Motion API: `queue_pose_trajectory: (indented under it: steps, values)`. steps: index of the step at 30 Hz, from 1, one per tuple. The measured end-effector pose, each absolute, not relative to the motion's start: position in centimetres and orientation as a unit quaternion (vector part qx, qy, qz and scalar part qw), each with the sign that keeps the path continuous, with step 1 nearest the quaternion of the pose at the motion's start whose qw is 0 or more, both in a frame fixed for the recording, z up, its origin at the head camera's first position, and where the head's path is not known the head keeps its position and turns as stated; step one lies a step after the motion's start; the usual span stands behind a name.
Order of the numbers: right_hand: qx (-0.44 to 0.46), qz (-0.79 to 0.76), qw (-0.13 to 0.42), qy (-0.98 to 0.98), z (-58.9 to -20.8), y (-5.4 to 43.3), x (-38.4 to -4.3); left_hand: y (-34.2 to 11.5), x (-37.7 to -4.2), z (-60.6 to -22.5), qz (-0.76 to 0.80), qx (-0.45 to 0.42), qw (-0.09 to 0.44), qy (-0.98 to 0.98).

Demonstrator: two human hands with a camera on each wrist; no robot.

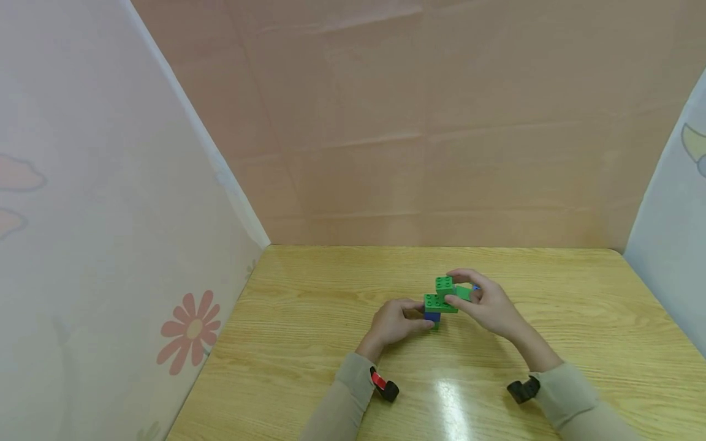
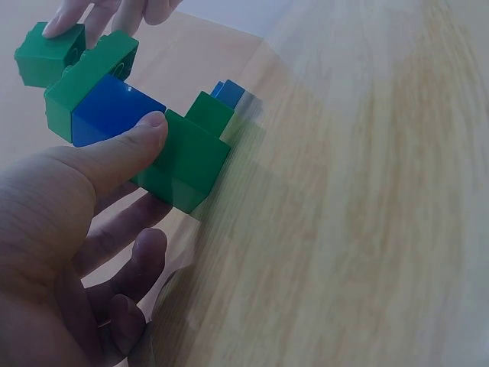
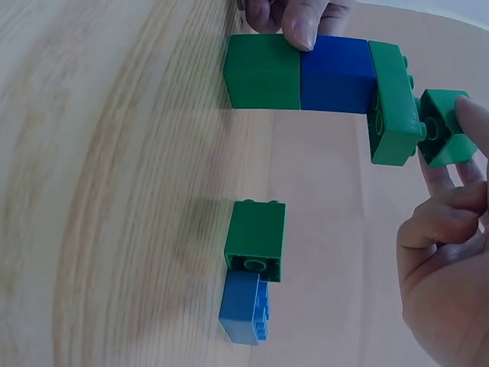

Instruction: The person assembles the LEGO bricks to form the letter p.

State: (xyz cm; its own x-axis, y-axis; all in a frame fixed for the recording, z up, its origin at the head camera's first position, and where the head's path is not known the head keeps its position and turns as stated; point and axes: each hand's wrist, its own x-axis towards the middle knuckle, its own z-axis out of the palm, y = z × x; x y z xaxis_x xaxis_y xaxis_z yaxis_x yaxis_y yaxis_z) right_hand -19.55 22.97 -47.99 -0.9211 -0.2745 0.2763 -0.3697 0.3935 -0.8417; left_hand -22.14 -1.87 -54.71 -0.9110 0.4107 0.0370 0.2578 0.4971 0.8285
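Note:
My left hand pinches an upright stack of toy building bricks between thumb and fingers. At its base is a green brick, then a blue brick, then a longer green brick lying across the top with its studs up. My right hand holds a small green brick by its sides, just over that longer brick. In the right wrist view this small brick tilts a little, its hollow underside facing the studs. Whether the two touch cannot be told.
Behind the stack, partly hidden by my right hand in the head view, a loose green brick and a light blue brick lie together on the wooden table. A brown backdrop rises at the table's far edge.

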Motion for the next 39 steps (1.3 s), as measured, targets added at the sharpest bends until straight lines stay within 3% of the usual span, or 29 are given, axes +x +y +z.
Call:
queue_pose_trajectory:
  steps: [39]
  values:
    - [0.187,0.495,0.044,-0.847,-48.9,21.1,-19.9,-2.0,-22.1,-54.6,0.455,0.204,0.079,0.863]
